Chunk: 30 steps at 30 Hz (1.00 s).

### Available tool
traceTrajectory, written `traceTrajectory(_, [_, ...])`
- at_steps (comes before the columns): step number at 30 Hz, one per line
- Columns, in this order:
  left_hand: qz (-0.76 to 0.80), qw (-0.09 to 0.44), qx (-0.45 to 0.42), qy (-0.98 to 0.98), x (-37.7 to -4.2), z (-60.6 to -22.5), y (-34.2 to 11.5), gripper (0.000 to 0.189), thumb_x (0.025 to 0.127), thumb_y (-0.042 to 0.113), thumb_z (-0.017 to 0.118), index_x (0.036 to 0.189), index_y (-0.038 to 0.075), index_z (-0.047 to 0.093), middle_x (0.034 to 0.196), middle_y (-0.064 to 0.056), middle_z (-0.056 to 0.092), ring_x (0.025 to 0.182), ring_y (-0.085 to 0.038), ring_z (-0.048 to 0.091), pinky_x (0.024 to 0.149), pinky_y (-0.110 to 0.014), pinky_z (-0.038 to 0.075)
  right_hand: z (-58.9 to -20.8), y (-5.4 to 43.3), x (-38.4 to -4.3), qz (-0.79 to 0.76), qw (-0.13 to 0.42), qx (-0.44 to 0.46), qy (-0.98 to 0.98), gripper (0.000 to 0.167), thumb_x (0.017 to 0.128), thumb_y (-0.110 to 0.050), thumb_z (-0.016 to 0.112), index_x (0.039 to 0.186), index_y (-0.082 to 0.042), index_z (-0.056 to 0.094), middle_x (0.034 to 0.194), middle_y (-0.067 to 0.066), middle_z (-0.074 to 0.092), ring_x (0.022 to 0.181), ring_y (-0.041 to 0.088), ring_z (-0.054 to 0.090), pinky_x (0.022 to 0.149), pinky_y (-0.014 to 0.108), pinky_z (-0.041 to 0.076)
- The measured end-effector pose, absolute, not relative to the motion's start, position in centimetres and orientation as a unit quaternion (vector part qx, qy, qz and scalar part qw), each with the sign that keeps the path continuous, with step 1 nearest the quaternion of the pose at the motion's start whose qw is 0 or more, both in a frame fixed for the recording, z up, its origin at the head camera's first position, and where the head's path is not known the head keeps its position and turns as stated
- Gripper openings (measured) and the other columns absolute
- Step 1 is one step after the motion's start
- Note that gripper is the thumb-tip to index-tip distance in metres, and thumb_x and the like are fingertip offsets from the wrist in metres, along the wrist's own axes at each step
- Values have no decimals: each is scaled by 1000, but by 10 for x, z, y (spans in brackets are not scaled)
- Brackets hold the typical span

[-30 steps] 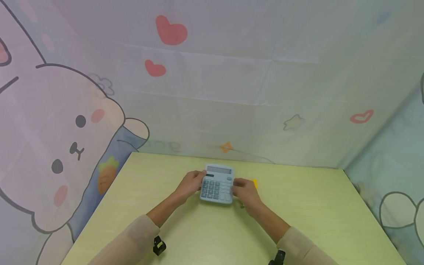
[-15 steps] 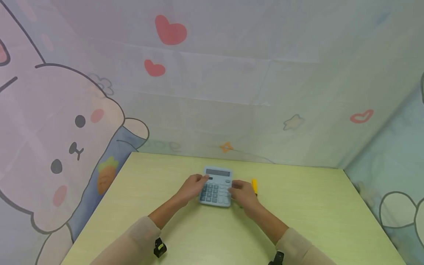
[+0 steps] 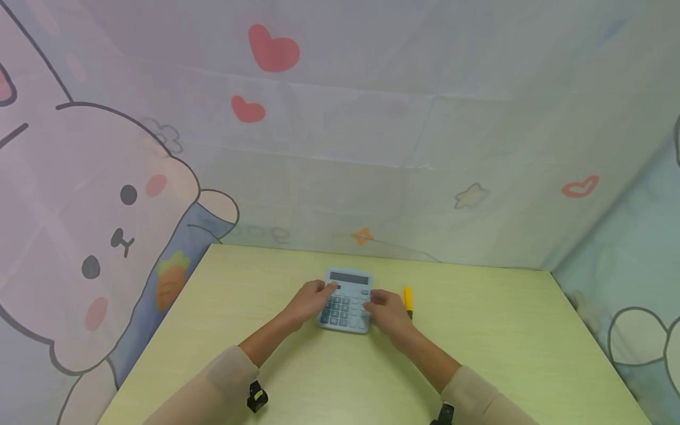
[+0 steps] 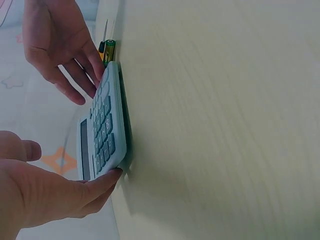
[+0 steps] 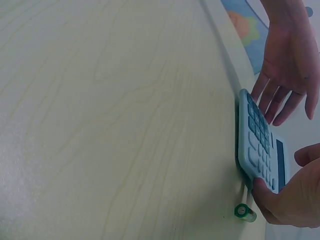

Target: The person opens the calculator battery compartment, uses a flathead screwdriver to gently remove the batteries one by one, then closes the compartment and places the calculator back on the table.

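Observation:
A pale blue calculator (image 3: 345,301), display at its far end, lies on the table between both hands. My left hand (image 3: 310,304) is at its left side. In the right wrist view that left hand's fingers (image 5: 272,97) are straight along the calculator's edge, the thumb standing apart. My right hand (image 3: 390,313) is at the right side; its fingertips touch the edge and its thumb is raised off the keys. The calculator's underside is hidden. Beside the right hand stands or lies a green battery (image 5: 245,212), its end showing in the right wrist view.
A yellow tool with a black end (image 3: 408,301) lies right of the right hand, partly hidden by it. The pale wooden table (image 3: 504,342) meets a printed cloth backdrop (image 3: 345,147) at its far edge. Black straps (image 3: 257,396) show at the wrists.
The calculator has come slightly nearer and appears lower onto the table. Both hands moved with it, a little toward me. More of the yellow tool now shows beside the right hand.

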<state>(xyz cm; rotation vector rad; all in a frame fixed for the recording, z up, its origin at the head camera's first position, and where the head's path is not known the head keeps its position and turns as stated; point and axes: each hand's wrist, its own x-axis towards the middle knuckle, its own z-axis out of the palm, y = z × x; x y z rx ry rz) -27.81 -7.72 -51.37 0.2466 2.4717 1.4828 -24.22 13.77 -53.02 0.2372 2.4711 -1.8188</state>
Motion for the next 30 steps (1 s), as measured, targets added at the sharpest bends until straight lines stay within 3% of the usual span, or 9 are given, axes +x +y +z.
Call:
traceTrajectory(16, [493, 149, 90, 852, -278, -512, -81, 75, 112, 45, 49, 153, -17, 38, 158, -33, 43, 147, -48, 42, 116, -61, 39, -532, 141, -241, -596, 44, 61, 800, 52, 103, -12, 65, 149, 8, 52, 149, 28, 56, 135, 40, 58, 107, 48, 52])
traceTrajectory(23, [452, 166, 125, 868, -284, -503, -93, 78, 110, 46, 53, 158, -13, 34, 157, -32, 45, 144, -46, 46, 113, -61, 42, -522, 152, -241, -566, 37, 22, 823, 52, 104, -15, 64, 149, 9, 52, 150, 28, 55, 123, 40, 67, 103, 49, 54])
traceTrajectory(30, [396, 150, 192, 886, -286, -486, -97, 71, 110, 43, 56, 161, -2, 38, 161, -27, 42, 147, -45, 43, 114, -60, 41, -504, 167, -237, -521, 21, -27, 853, 54, 106, -21, 65, 151, 4, 52, 153, 23, 55, 139, 44, 55, 113, 57, 45])
